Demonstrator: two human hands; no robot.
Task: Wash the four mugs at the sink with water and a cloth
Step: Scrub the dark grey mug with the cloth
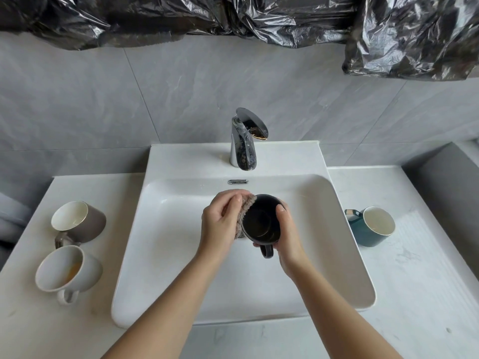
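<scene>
Right hand (286,229) grips black mug (260,220) | left hand (220,218) clutches cloth (245,211) against it

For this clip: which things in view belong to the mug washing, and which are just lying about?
In the job: black mug, cloth, left hand, right hand, brown mug, white mug, teal mug, tap, sink.
Just there: black plastic sheeting, countertop.

Much of cloth (246,203) under left hand (220,220)
</scene>
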